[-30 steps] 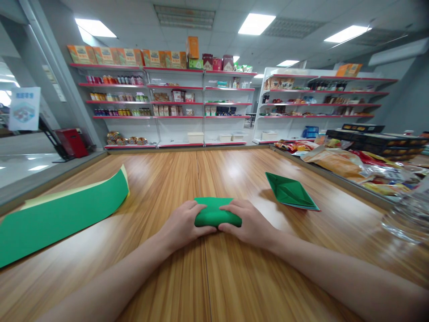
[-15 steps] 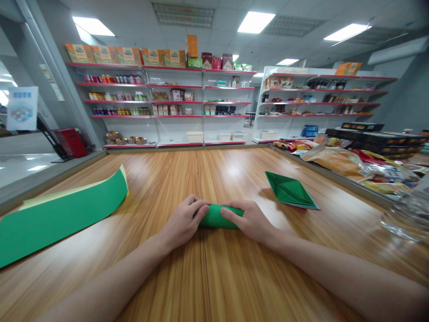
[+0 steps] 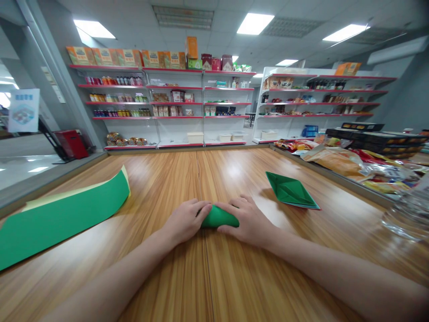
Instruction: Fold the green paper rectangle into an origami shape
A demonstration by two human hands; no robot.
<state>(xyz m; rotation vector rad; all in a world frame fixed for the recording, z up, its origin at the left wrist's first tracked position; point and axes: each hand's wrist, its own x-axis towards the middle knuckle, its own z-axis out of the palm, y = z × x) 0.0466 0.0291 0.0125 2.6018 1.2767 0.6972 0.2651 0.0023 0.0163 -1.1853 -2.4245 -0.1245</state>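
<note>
A rolled-up sheet of green paper (image 3: 220,217) lies crosswise on the wooden table in front of me. Its left end is in my left hand (image 3: 186,221), the thumb along the top and the fingers curled over the far side. My right hand (image 3: 250,221) grips the other end, with the thumb on the near side and fingers over the top. Both ends of the roll are hidden by the hands. Right of my right hand rests a folded green paper boat (image 3: 291,191). To the left lies a stack of green and yellow paper (image 3: 72,217), its far end curling up.
The wooden table (image 3: 161,174) has a raised edge. Snack bags (image 3: 338,163) and black boxes (image 3: 368,138) are piled past its right side. A clear plastic container (image 3: 407,214) stands at the right. Stocked shelves (image 3: 174,103) line the back.
My right thumb has come down from the roll's top to its near side, and the right fingers have shifted over it. The left thumb now lies straighter along the paper.
</note>
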